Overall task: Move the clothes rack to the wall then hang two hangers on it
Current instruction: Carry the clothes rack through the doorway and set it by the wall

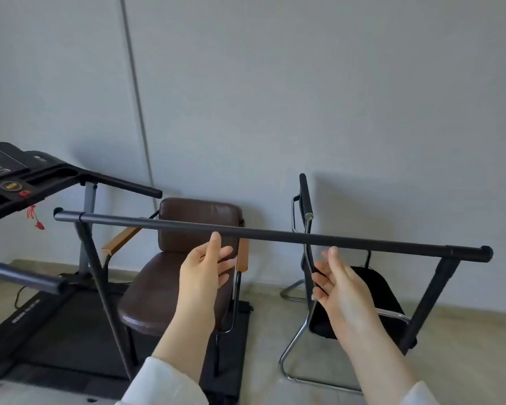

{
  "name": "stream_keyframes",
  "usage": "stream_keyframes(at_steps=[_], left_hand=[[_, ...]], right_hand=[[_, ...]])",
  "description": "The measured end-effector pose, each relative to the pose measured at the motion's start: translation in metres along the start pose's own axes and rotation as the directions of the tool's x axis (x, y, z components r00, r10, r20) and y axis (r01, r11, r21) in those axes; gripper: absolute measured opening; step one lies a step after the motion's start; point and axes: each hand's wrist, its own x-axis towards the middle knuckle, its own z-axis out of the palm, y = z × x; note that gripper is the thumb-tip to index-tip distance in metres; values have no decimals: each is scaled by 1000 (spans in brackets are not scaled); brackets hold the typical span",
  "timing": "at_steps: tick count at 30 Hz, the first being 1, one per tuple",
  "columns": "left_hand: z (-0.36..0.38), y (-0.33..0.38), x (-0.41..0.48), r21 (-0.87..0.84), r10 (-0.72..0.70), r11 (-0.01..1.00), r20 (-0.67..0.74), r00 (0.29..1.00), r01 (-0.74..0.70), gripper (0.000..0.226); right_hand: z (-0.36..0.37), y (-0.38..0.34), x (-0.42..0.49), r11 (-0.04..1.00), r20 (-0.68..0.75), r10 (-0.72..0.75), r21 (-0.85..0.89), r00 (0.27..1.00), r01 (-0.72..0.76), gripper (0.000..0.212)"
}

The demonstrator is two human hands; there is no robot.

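The clothes rack (275,232) is a dark grey metal bar running from left to right across the view, on slanted legs at both ends. It stands in front of two chairs near the pale wall (304,97). My left hand (206,266) is just below the bar's middle, fingers apart, its thumb tip at the bar's underside. My right hand (338,283) is a little below the bar further right, also open and holding nothing. No hangers are in sight.
A brown padded chair (170,276) with wooden armrests stands behind the rack. A black chair on a chrome frame (307,258) is to its right. A treadmill (35,182) fills the left side, its handle (24,277) jutting towards me.
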Motion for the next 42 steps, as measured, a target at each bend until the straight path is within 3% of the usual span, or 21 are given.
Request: stream_keyframes(at_steps=[9, 15, 27, 38, 42], left_hand=[[3, 5, 24, -20, 33, 999, -23, 999, -34, 19], [-4, 14, 25, -48, 18, 999, -91, 996, -23, 18], [-54, 54, -19, -41, 137, 987, -290, 947, -155, 21], [-127, 74, -112, -21, 204, 964, -584, 786, -266, 18], [-166, 84, -158, -8, 211, 954, -694, 688, -301, 18]], right_hand=[[9, -10, 18, 978, 0, -154, -141, 988, 152, 21], [24, -13, 17, 972, 36, -189, -138, 981, 193, 18], [71, -27, -15, 967, 276, -209, -82, 938, 240, 25], [111, -7, -81, 980, 582, -83, -101, 809, 172, 21], [135, 4, -127, 982, 701, -32, -109, 713, 151, 20]])
